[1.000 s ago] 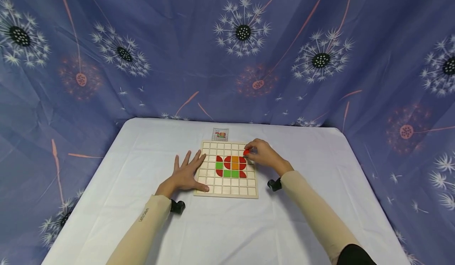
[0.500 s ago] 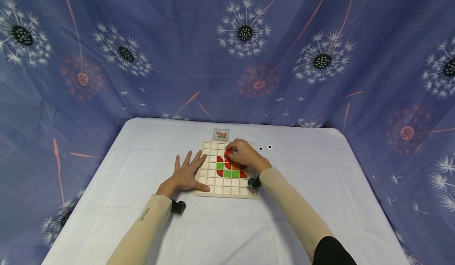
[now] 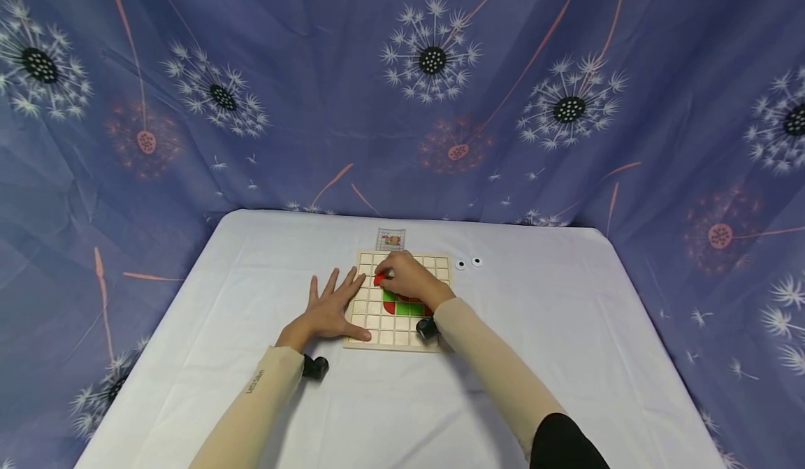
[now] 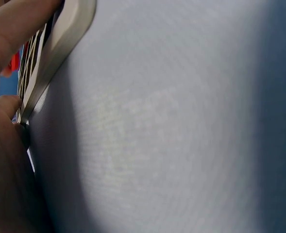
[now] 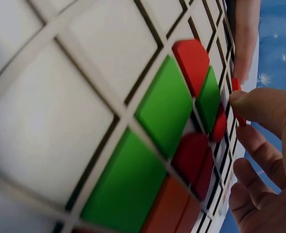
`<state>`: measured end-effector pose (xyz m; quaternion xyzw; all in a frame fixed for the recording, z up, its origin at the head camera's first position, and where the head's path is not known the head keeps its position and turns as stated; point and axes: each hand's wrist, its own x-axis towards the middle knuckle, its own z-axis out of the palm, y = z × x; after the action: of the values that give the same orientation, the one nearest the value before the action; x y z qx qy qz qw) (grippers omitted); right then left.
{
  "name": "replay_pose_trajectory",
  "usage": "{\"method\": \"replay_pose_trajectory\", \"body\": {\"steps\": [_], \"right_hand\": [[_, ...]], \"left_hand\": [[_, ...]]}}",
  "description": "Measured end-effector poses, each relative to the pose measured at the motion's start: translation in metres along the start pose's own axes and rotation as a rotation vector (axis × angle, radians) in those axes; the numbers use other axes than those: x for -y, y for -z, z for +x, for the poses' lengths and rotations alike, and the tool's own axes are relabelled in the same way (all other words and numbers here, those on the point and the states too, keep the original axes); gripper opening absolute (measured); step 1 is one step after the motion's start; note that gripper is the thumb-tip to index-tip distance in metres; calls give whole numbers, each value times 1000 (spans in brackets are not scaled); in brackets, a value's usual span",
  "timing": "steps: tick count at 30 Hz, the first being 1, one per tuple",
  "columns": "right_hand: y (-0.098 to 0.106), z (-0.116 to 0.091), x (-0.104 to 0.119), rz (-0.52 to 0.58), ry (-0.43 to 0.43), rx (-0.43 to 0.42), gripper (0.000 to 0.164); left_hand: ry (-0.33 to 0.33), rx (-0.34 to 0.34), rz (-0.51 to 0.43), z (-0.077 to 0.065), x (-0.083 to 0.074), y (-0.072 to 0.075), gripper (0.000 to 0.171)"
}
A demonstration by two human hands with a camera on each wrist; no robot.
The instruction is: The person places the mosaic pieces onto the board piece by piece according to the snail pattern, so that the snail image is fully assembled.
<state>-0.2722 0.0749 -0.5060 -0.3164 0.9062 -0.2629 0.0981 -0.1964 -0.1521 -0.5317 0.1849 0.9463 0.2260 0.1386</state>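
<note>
A wooden grid board (image 3: 393,340) lies on the table with coloured tiles set in its cells. My left hand (image 3: 323,313) rests on its left edge, fingers spread and straight. Between the thumb and fingers of my right hand (image 3: 410,277) is a red tile (image 3: 379,279), pinched above the board's upper left part. The right wrist view shows this red tile (image 5: 241,118) near the thumb tip. Below it sit green tiles (image 5: 168,110), other red tiles (image 5: 191,60) and an orange tile (image 5: 163,208). My right hand hides part of the pattern in the head view.
A small printed card (image 3: 391,240) with a coloured picture lies behind the board. Two white discs with black centres, one the nearer disc (image 3: 460,265), lie to the right of it. White cloth (image 3: 553,329) covers the table, and a patterned blue curtain (image 3: 302,105) hangs behind.
My right hand has moved left across the board, from its right edge to the upper left, carrying the red tile. The two discs came into sight. My left hand has stayed put.
</note>
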Motion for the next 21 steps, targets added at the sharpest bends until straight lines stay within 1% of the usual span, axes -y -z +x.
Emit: {"method": "replay_pose_trajectory", "body": {"steps": [4, 10, 16, 21], "right_hand": [[-4, 2, 4, -26, -1, -6, 24], [-6, 5, 7, -70, -45, 3, 23], [-6, 6, 7, -59, -91, 33, 24], [-6, 6, 8, -50, -96, 55, 23]], "left_hand": [[-4, 4, -6, -1, -2, 1, 130], [-1, 12, 9, -1, -2, 1, 129], [2, 11, 12, -1, -2, 1, 129], [5, 15, 16, 0, -1, 0, 130]]}}
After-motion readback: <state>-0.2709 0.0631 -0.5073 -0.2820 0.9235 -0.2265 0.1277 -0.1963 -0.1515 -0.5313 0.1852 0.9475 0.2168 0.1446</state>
